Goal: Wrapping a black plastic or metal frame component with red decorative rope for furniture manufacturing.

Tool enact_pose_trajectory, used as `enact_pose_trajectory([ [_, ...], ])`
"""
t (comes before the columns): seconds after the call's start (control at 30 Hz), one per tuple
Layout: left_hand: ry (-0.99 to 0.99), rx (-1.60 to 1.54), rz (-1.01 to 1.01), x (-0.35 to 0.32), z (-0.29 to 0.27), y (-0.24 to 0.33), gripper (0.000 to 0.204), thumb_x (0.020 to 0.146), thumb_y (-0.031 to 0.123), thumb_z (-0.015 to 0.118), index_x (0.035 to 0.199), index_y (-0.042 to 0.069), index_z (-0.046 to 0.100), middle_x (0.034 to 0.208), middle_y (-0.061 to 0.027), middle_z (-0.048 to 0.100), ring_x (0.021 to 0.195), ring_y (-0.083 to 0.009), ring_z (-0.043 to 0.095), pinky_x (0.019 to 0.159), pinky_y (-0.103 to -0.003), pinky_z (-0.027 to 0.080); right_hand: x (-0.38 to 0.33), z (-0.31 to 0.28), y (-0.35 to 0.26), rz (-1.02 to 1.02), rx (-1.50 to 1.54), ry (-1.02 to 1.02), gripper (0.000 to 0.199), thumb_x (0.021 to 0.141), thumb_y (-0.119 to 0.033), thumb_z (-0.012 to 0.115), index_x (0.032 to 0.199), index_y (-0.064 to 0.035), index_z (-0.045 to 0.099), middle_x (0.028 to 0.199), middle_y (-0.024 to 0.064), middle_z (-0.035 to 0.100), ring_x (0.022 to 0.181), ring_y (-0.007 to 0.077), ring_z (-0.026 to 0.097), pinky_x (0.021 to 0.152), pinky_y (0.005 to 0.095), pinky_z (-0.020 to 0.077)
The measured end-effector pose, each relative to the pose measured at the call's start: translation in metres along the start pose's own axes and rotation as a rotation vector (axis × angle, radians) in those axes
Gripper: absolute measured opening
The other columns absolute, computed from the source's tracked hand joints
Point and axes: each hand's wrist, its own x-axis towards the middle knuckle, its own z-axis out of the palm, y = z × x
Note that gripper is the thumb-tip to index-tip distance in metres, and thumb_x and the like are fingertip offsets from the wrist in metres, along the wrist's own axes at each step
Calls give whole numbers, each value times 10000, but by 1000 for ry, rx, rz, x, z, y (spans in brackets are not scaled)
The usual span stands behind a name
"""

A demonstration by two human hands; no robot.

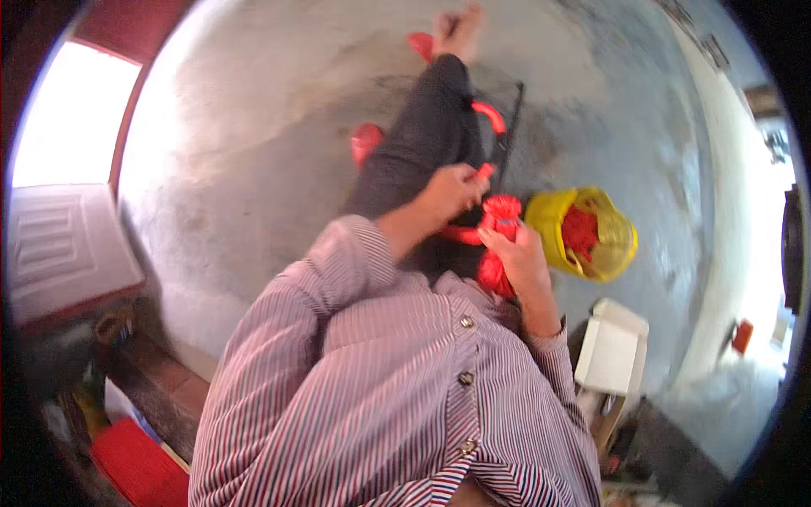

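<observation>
My right hand [519,253] is wrapped round a bright red bundle [502,208], pinched in at its middle and spreading above and below the fingers. It looks like gathered strands or cord, though I cannot make out the exact kind. Up and to the left, my left hand [449,194] has its thumb and fingertips closed on a small red piece [485,171]. That piece is held just above the bundle's top end; whether the two are joined cannot be seen. Both hands are over my lap, in front of my dark trousers [414,139].
A yellow bucket [547,226] with red material [579,232] inside stands on the right. Beyond my hands are a red curved tube [490,111] and a thin dark rod [510,135]. A white open box [610,348] lies at lower right, and a red rounded object [366,144] beside my leg.
</observation>
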Motion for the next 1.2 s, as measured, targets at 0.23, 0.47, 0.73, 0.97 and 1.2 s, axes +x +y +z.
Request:
enact_pose_trajectory([
  [0.23,68,322,507,-45,12,68,278,804,184,687,989,-14,622,952,-104,600,923,-179,580,815,-297,466,-12,-39,-21,90,849,196,333,977,-252,446,1138,5,583,903,19,589,867,95,567,767,253,477],
  [0.47,-184,-501,275,-62,17,122,291,881,174,613,1112,3,569,975,-100,611,928,-228,605,879,-355,481,-12,-24,-23,76,911,35,435,980,-369,420,1142,4,575,980,36,621,840,120,574,718,253,453],
  [0.73,129,-206,500,-29,-61,97,303,892,88,555,1189,37,526,988,-65,602,916,-214,594,854,-342,499,20,-75,8,-124,936,-182,267,875,-202,567,980,39,611,677,-18,497,568,79,432,495,217,303],
  [0.97,-280,1015,501,-40,-25,59,307,689,-38,610,991,15,621,858,-143,562,880,-285,577,781,-346,472,43,-28,3,-98,-178,-196,291,745,-182,665,966,0,611,793,192,582,711,272,587,680,370,455],
  [1.2,112,745,637,-22,-4,39,336,679,-9,672,997,8,566,1042,-158,574,992,-264,578,815,-326,479,49,-44,-2,-97,-440,-145,284,725,-189,694,903,16,611,883,176,612,840,259,619,754,347,475],
])
